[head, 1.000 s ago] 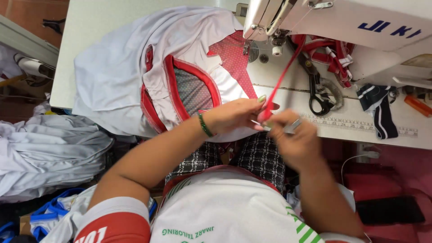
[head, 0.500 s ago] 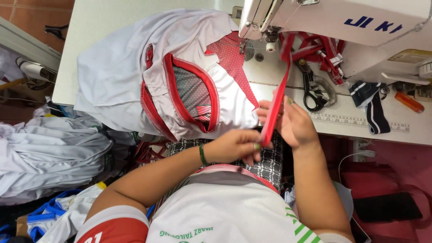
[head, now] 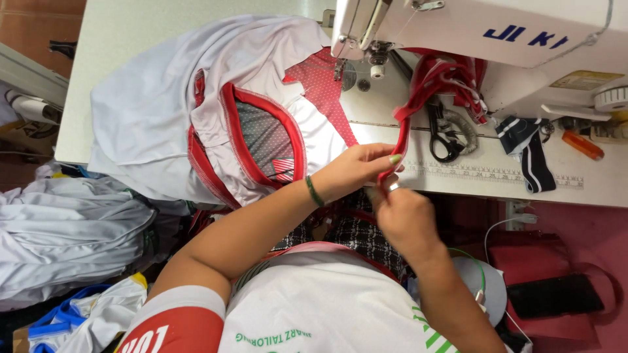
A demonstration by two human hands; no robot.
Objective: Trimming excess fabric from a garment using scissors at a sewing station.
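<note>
Fingertips first: my left hand has thumb and forefinger pinched shut on the red binding strip, and my right hand is curled just beneath it, its fingertips closed on the strip's lower end, the two hands touching. From that pinch the strip runs up and back to a bunched tangle of red tape beside the sewing machine. To my left lies the white garment with its red-edged neckline, spread on the table, its red mesh panel reaching to the presser foot. Risk, as I judge it: the strip is taut and looks twisted near the fold, so a hard tug could drag the tangle onto the black scissors or snag it there. The garment hangs over the near table edge and could slide off towards the pile of white cloth below. Room is tight on the right, with scissors, a dark trim scrap and an orange tool crowding the ruler strip; open tabletop lies far left.
</note>
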